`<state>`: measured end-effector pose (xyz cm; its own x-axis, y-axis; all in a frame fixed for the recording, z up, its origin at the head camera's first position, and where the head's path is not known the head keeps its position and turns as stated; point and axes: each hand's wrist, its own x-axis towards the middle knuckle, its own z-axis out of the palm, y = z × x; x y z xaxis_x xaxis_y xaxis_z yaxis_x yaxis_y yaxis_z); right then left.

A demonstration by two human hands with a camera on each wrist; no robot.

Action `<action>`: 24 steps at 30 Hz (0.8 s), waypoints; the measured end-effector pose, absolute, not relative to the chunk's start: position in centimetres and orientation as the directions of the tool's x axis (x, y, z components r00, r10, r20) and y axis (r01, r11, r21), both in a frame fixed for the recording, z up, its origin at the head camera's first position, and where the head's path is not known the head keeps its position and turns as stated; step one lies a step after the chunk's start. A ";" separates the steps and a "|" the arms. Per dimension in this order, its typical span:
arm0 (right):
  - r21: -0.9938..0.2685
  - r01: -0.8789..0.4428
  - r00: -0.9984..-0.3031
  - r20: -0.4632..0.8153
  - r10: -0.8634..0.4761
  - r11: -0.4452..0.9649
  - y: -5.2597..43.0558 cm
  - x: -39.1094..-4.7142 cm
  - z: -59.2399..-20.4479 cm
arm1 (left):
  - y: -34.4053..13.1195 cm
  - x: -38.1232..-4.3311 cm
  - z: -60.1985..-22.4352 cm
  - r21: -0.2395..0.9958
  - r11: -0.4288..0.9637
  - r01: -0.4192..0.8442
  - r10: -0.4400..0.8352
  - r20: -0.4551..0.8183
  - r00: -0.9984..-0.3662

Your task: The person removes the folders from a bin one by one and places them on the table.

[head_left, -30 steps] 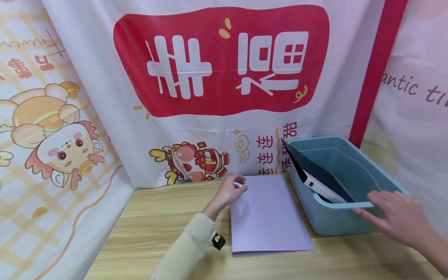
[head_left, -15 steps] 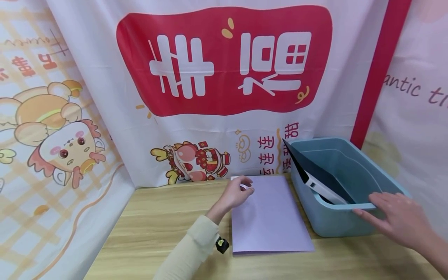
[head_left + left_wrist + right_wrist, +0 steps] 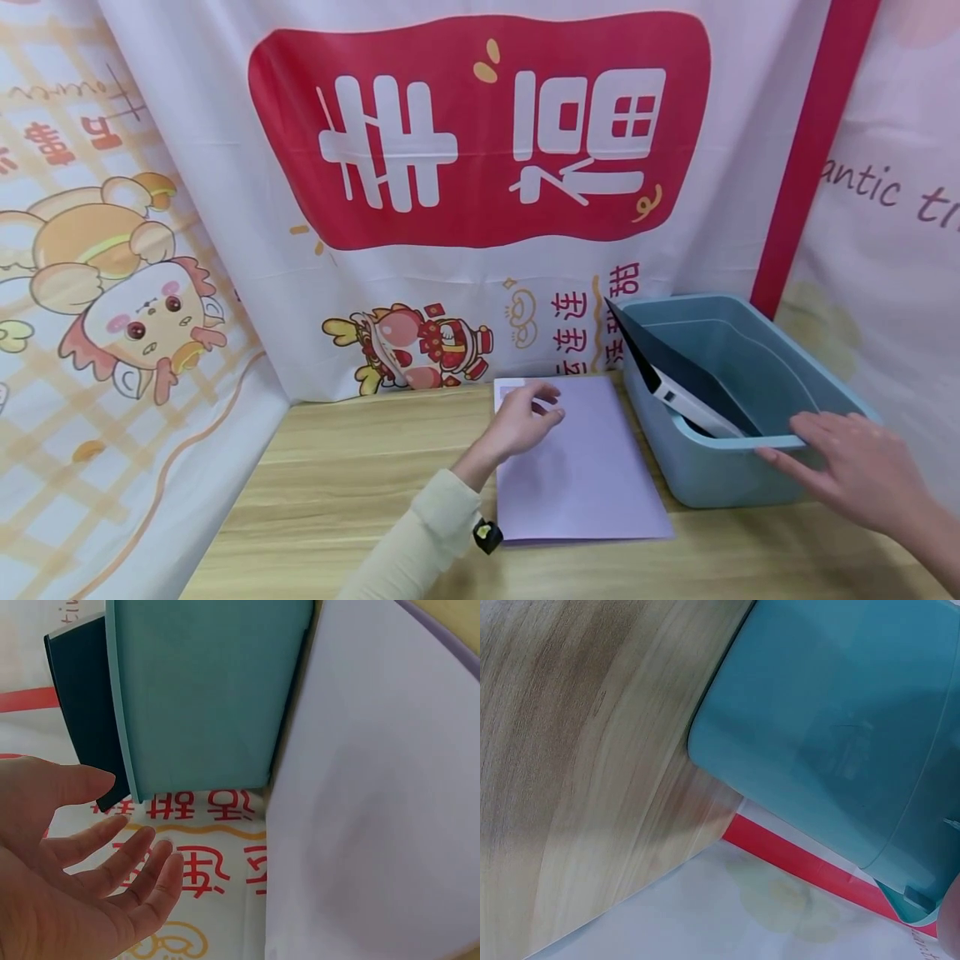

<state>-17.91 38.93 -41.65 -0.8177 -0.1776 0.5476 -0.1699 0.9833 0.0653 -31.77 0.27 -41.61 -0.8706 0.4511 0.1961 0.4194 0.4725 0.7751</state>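
A lavender folder lies flat on the table, with a pale label at its far left corner. Over its upper left part hovers my left hand, fingers loosely bent and holding nothing; the left wrist view shows the same hand with its fingers apart. My right hand grips the near rim of the blue-green bin, fingers over the edge and thumb along the outside. In the right wrist view only a sliver of that hand shows at the lower right. A dark binder with a white spine leans inside the bin.
The wooden table meets a printed cloth backdrop behind the folder and bin. Another patterned cloth hangs on the left. A small black object is at the left sleeve, by the folder's near left corner.
My left hand has slid to the right over the folder's upper part, uncovering the pale label. The right hand, bin, binder and folder have stayed put.
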 end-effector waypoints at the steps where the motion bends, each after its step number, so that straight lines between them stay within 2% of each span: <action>1: 0.068 -0.173 -0.816 0.549 -0.182 0.983 38.9 -17.9 -41.6 | 0.4 -31.7 -41.6 0.775 0.471 0.421 0.453 0.197 -0.870; 10: 0.057 -0.176 -0.820 0.545 -0.178 0.983 38.8 -17.8 -41.5 | 1.5 -30.6 -41.3 0.785 0.462 0.412 0.491 0.160 -0.856; 24: 0.060 -0.173 -0.821 0.543 -0.177 0.983 38.8 -17.9 -41.6 | 3.3 -29.5 -40.7 0.793 0.414 0.447 0.536 0.185 -0.824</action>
<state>-17.93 38.84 -41.64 -0.8205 -0.1774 0.5434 -0.1727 0.9831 0.0603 -29.49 3.35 -40.67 -0.8236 0.5363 0.1846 0.4472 0.4139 0.7929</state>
